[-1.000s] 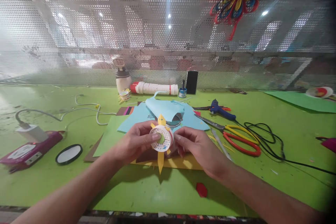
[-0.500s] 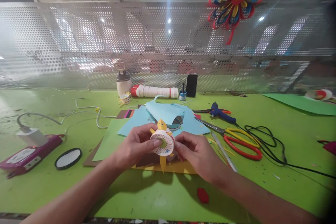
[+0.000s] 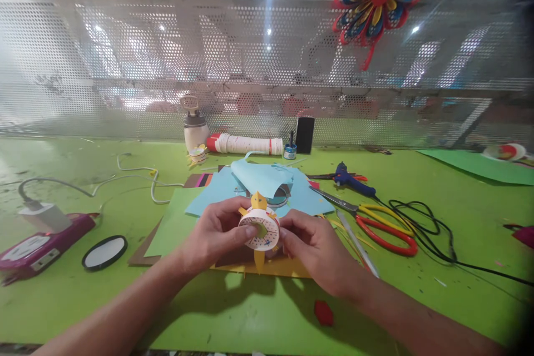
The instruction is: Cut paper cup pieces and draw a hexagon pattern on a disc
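Note:
A small paper-cup turtle (image 3: 269, 238), with a white speckled round body and a yellow head, legs and pointed tail, is held up above the stacked papers. My left hand (image 3: 217, 232) pinches its left side, the thumb lying over the greenish middle of the round face. At the right rim, my right hand (image 3: 316, 246) has thumb and fingers closed against the turtle's edge. Its yellow head points away from me and the tail toward me. Beneath lie light blue paper sheets (image 3: 212, 194) and a yellow sheet (image 3: 287, 268). My fingertips behind the turtle are hidden.
To the right lie scissors (image 3: 387, 233) with red and yellow handles and a blue glue gun (image 3: 354, 182) with a black cord. A purple power strip (image 3: 50, 250) and a black-rimmed disc (image 3: 104, 253) are at left. A red paper piece (image 3: 323, 312) lies in front.
The turtle has tipped slightly, so more of its upper side wall shows and its round face looks flatter. Both hands keep their hold. The view has shifted a little.

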